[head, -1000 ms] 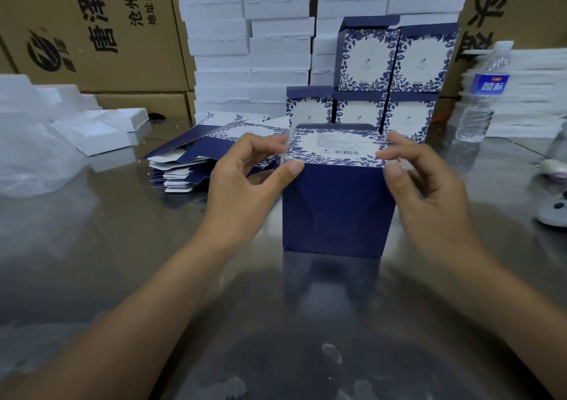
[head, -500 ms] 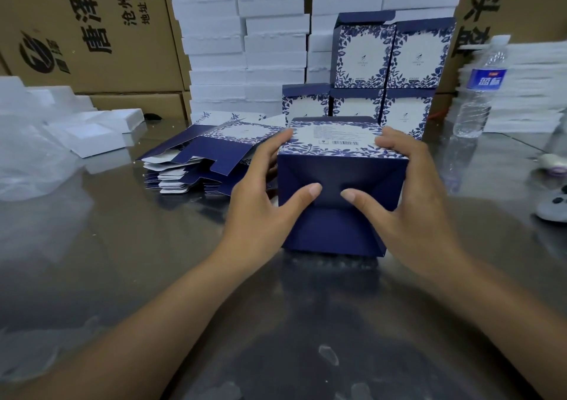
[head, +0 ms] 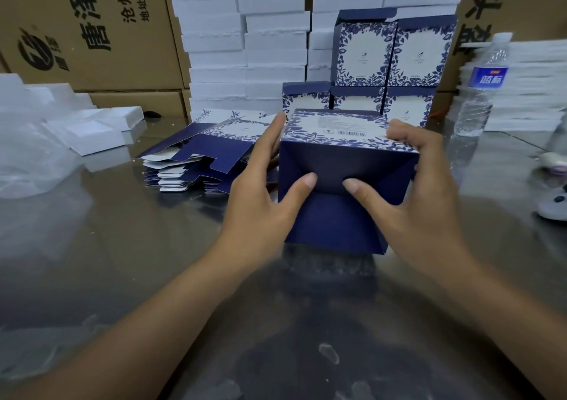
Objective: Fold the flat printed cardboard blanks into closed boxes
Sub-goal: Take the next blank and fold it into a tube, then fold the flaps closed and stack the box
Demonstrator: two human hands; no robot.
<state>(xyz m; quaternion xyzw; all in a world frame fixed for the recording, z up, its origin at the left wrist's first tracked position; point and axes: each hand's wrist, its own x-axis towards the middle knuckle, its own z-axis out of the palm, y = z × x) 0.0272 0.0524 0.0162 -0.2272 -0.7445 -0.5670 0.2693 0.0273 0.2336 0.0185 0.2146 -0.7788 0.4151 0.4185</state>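
Left grip (head: 260, 198), right grip (head: 422, 203) around box (head: 331, 226)

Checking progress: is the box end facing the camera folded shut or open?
Folded shut: navy flaps of the box overlap across that end, thumbs of the left hand and right hand pressing them.

Glossy reflective table (head: 122, 261). Centre: navy box (head: 334, 221), lower edge on surface. Left of it: stack of flat blanks (head: 196, 160). Behind: folded boxes (head: 392, 59), two high. Far left: white foam trays (head: 98, 129), clear plastic bag (head: 27, 160). Right: water bottle (head: 478, 92), upright.
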